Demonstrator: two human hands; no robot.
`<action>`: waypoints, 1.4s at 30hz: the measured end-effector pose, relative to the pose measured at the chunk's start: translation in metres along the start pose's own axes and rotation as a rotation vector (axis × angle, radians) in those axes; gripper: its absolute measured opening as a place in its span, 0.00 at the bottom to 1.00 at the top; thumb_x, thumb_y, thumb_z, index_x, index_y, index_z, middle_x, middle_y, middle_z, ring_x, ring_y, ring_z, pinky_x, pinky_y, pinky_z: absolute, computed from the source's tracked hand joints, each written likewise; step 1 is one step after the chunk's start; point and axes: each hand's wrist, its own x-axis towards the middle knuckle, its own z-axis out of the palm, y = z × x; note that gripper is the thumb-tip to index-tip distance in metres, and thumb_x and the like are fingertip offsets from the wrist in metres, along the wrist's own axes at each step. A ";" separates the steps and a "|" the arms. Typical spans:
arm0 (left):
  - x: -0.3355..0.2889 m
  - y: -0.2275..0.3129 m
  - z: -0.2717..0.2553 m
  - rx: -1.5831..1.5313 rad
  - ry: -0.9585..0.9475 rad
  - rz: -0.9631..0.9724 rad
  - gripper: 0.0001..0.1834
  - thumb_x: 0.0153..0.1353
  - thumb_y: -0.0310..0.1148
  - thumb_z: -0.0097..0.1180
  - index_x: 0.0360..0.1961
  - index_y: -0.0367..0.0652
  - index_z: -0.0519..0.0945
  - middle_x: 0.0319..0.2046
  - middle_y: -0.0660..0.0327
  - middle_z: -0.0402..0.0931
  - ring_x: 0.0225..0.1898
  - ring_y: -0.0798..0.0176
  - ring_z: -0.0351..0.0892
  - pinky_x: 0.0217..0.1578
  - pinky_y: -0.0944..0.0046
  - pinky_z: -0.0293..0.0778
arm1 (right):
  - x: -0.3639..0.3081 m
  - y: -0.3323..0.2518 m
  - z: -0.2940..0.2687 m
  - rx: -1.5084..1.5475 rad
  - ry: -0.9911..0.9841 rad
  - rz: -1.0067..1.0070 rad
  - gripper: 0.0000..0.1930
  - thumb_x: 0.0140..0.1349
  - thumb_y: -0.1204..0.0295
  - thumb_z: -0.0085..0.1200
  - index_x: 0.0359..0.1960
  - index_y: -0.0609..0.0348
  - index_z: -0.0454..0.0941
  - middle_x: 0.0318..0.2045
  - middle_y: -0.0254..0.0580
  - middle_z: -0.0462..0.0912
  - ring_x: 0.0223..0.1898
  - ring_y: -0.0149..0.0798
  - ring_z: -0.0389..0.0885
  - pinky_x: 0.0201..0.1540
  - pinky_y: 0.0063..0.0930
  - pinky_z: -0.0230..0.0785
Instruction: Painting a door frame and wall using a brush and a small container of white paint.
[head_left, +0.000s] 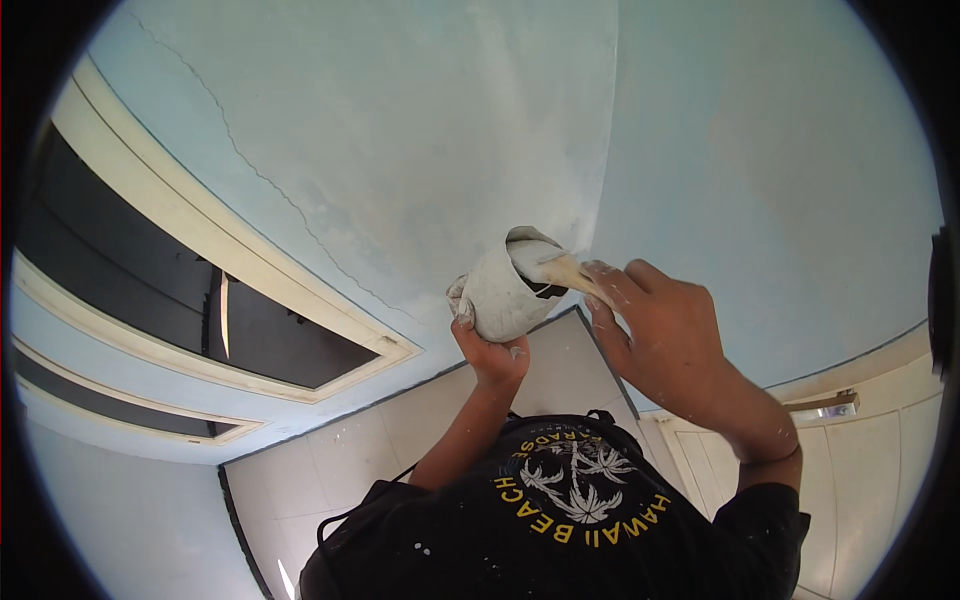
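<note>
My left hand [490, 340] is wrapped round the lower side of a white, smeared container [505, 302], which is tilted with its wide mouth toward the upper right. A dark patch shows at the rim on its right side. In my right hand [660, 325] is what looks like a paintbrush [566, 272] with a pale wooden handle, pinched between thumb and fingers. Its white-coated end reaches into the container's mouth, and the tip is hidden inside. White specks and smears mark both hands.
A pale blue wall [400, 130] with whitish patches and a long crack stands before me, meeting another wall at a corner on the right. Cream-framed dark windows [300, 345] are at the left. A cream door [840, 450] with a metal handle is at lower right, above light floor tiles [350, 445].
</note>
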 end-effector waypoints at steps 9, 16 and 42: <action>0.000 -0.008 -0.006 -0.027 0.061 0.066 0.31 0.62 0.52 0.37 0.62 0.48 0.66 0.61 0.60 0.68 0.65 0.56 0.66 0.63 0.54 0.65 | -0.024 0.011 0.041 0.336 0.270 0.075 0.18 0.56 0.75 0.60 0.50 0.57 0.78 0.26 0.39 0.76 0.19 0.39 0.75 0.20 0.31 0.67; 0.001 -0.010 -0.015 -0.066 0.039 0.101 0.28 0.63 0.48 0.39 0.61 0.46 0.65 0.61 0.58 0.67 0.65 0.54 0.66 0.64 0.54 0.64 | -0.036 0.022 0.066 0.438 0.281 0.063 0.19 0.54 0.78 0.62 0.50 0.58 0.79 0.28 0.41 0.78 0.22 0.39 0.77 0.22 0.30 0.70; -0.002 -0.046 -0.078 0.023 0.534 0.118 0.33 0.63 0.58 0.36 0.63 0.50 0.67 0.59 0.59 0.70 0.58 0.47 0.71 0.49 0.42 0.72 | -0.071 0.126 0.219 1.469 0.077 0.574 0.15 0.73 0.71 0.41 0.56 0.66 0.69 0.25 0.34 0.71 0.22 0.24 0.66 0.25 0.21 0.63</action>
